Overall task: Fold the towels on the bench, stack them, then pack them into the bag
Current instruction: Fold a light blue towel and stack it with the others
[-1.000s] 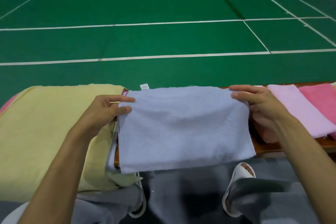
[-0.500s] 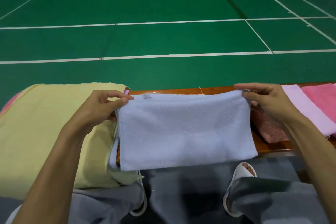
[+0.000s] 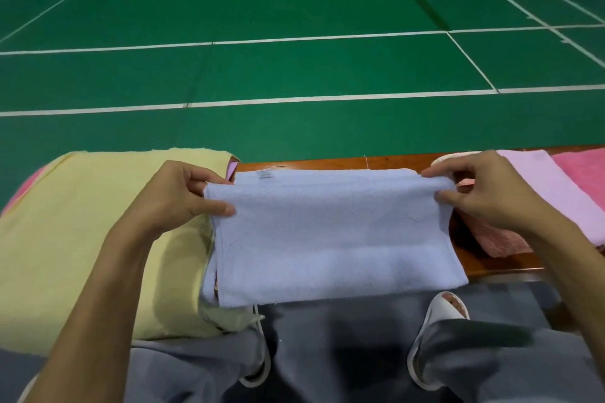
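A pale blue towel [image 3: 330, 239] lies across the wooden bench [image 3: 327, 162], its near part hanging over the bench's front edge. My left hand [image 3: 183, 196] pinches its far left corner, and my right hand [image 3: 481, 193] pinches its far right corner. The pinched edge is drawn toward me over the towel, which leaves a fold along the far side. A small label [image 3: 265, 174] shows on the layer beneath. No bag is in view.
A large yellow towel [image 3: 82, 239] covers the bench at the left. At the right lie a light pink towel [image 3: 550, 186], a deeper pink towel [image 3: 586, 180] and a crumpled salmon cloth [image 3: 497, 239]. Green court floor [image 3: 294, 42] stretches beyond the bench.
Both hands have drawn the blue towel's far edge toward me, folding it over itself. The bench's far edge and the label now show behind the fold.
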A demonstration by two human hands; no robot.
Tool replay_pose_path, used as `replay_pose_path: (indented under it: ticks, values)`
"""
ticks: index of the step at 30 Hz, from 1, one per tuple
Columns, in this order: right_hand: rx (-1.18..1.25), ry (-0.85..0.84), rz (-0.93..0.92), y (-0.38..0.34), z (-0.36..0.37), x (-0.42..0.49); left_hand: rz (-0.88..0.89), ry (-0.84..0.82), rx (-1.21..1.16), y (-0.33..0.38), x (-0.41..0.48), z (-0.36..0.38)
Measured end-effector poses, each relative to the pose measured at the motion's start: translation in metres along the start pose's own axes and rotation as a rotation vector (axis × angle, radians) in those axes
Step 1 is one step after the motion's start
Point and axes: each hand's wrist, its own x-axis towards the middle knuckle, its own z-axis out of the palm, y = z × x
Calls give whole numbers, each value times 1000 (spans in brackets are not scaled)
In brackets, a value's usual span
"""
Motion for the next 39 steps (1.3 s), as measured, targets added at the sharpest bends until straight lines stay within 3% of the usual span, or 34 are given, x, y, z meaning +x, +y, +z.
replay_pose_path:
  ticks: [8, 12, 15, 17, 20, 26, 29, 31, 35, 36, 39]
  values:
    - [-289, 198, -131, 2, -12, 15, 226, 351, 319, 16, -1, 7]
    - [-247, 493, -189, -4, -19, 24, 390, 489, 126, 27, 2, 6]
    - [-119, 647, -232, -10, -25, 19, 468, 477, -111, 33, 3, 4]
    - [-59, 609, -226, -10, -27, 9, 511, 452, -124, 27, 1, 2]
    - [-96, 330, -120, -1, -22, -6, 472, 316, -16, 5, -6, 2]
    - [-388, -285, 47, -2, 5, -25, 44, -325, 421, -18, -13, 20]
    - [-458, -490, 119, -10, 0, -28, -35, -464, 447, -11, -15, 14]
    - [-425, -409, 118, -12, 0, -26, 39, -375, 434, -3, -15, 13]
    - [-254, 93, -1, -18, 41, -11, 327, 245, 428, -2, 0, 53]
    - [-236, 97, -36, -23, 57, -7, 405, 309, 431, -3, 5, 71]
    - [-297, -104, -88, -41, 109, -2, 536, 175, 513, -7, 13, 128]
